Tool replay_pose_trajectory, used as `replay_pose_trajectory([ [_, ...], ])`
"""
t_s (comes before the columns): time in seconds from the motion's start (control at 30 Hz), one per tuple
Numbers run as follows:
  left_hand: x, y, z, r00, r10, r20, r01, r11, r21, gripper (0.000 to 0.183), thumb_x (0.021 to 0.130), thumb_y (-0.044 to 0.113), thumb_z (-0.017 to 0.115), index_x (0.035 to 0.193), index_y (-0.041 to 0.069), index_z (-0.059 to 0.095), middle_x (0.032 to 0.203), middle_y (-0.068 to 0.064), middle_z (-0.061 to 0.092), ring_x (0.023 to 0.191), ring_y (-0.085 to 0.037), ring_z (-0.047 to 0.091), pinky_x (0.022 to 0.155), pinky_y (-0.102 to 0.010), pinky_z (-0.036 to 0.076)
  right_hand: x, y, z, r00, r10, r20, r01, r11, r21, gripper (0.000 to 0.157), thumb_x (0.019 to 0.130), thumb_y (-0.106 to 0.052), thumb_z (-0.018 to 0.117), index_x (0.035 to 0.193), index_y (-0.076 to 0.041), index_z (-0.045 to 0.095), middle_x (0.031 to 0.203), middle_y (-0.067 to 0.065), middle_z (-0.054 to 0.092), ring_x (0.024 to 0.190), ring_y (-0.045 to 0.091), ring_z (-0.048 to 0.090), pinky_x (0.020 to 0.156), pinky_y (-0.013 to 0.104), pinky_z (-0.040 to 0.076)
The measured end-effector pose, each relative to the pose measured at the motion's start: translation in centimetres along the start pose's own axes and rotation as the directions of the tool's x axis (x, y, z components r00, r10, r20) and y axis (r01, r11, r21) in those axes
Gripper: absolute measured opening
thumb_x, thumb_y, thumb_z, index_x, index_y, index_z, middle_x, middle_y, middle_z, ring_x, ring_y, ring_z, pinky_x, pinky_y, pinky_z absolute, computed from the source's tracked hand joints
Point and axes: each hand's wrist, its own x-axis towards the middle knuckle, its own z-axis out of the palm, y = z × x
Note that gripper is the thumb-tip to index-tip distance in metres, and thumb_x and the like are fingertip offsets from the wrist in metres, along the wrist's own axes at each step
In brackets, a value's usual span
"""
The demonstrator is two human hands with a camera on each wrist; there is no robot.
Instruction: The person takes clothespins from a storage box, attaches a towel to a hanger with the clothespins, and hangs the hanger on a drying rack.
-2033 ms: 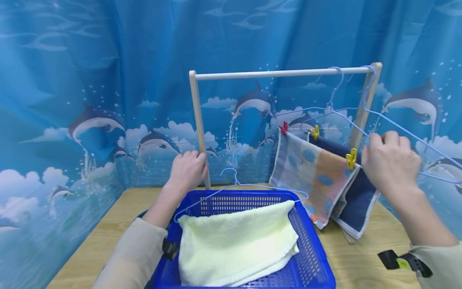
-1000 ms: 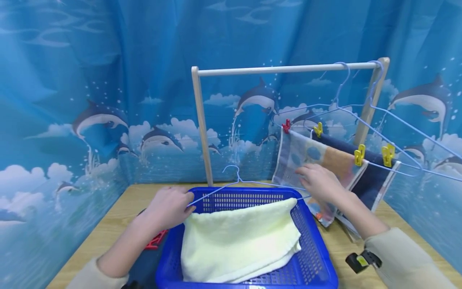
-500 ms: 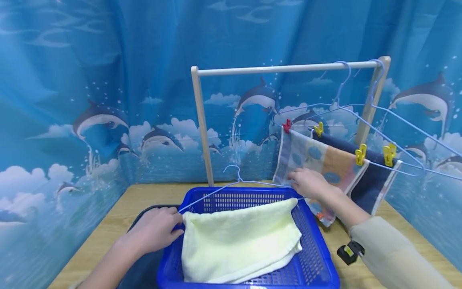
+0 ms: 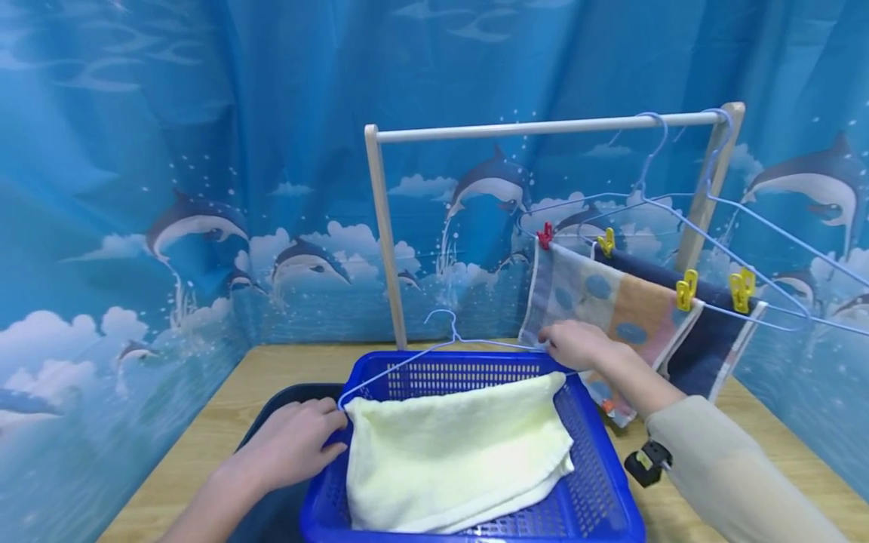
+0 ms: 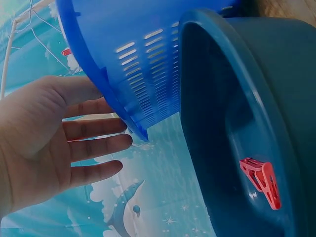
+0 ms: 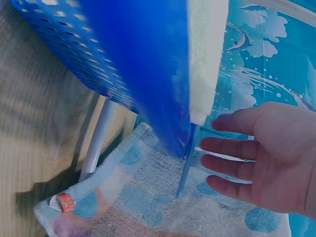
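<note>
A pale yellow towel (image 4: 455, 452) lies draped on a lilac-blue wire hanger (image 4: 456, 333), which rests across the blue basket (image 4: 448, 360). At the hanger's left end is my left hand (image 4: 292, 445); the left wrist view shows its fingers extended beside the basket rim, touching or nearly so. My right hand (image 4: 577, 347) is by the hanger's right end. Its fingers look nearly straight in the right wrist view, close to the wire tip and the towel's corner. Whether either hand presses the wire is unclear.
A wooden rack with a white rail (image 4: 509, 130) stands behind. On it hang a patterned towel (image 4: 584, 290) and a navy towel (image 4: 699, 339), held with yellow pegs (image 4: 687, 290) and a red peg (image 4: 545, 235). A dark basin (image 5: 266, 98) left of the basket contains a red peg (image 5: 261, 180).
My right hand has left the hung towels' pegs and moved left and down to the hanger's right end. The left hand has moved from beside the rack's left post down to the hanger's left end.
</note>
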Motion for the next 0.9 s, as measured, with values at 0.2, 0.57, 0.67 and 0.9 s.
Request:
replay_pose_trajectory([
  [0.2, -0.12, 0.0, -0.05, 1.0, 0.01, -0.007, -0.01, 1.0, 0.0, 0.013, 0.077, 0.025, 0.074, 0.081, 0.016, 0.065, 0.073, 0.008, 0.051, 0.063, -0.008, 0.05, 0.053, -0.029, 0.041, 0.38, -0.16, -0.66, 0.995, 0.004, 0.099, -0.004, 1.0, 0.001, 0.02, 0.09, -0.012, 0.056, 0.106, -0.006, 0.065, 0.095, 0.007, 0.064, 0.09, 0.026, 0.061, 0.076, 0.043, 0.049],
  [0.57, -0.22, -0.06, 0.07, 0.999, 0.031, -0.013, -0.031, 0.999, -0.016, 0.013, 0.077, 0.023, 0.074, 0.081, 0.015, 0.066, 0.074, 0.008, 0.052, 0.064, -0.008, 0.05, 0.054, -0.029, 0.041, 0.96, -0.61, -0.6, 0.994, -0.002, 0.107, 0.007, 0.999, -0.039, 0.026, 0.082, 0.003, 0.056, 0.104, -0.007, 0.066, 0.094, 0.007, 0.065, 0.088, 0.026, 0.061, 0.074, 0.042, 0.05],
  [0.67, -0.28, -0.07, 0.12, 0.999, 0.037, -0.011, -0.037, 0.999, -0.031, 0.012, 0.077, 0.023, 0.073, 0.081, 0.014, 0.066, 0.075, 0.007, 0.053, 0.064, -0.008, 0.049, 0.054, -0.029, 0.041, 1.0, -0.62, -0.56, 0.995, -0.021, 0.097, 0.029, 0.997, -0.077, 0.027, 0.079, 0.007, 0.055, 0.097, -0.008, 0.067, 0.09, 0.005, 0.065, 0.083, 0.024, 0.061, 0.07, 0.04, 0.05],
  [0.9, -0.36, -0.06, 0.19, 0.999, 0.037, -0.008, -0.037, 0.999, -0.03, 0.013, 0.077, 0.024, 0.073, 0.083, 0.014, 0.066, 0.076, 0.007, 0.054, 0.065, -0.008, 0.05, 0.054, -0.029, 0.041, 0.91, -0.6, -0.62, 0.997, -0.054, 0.062, 0.061, 0.99, -0.129, 0.017, 0.077, 0.004, 0.057, 0.08, -0.011, 0.064, 0.077, 0.001, 0.06, 0.07, 0.019, 0.057, 0.062, 0.037, 0.048],
])
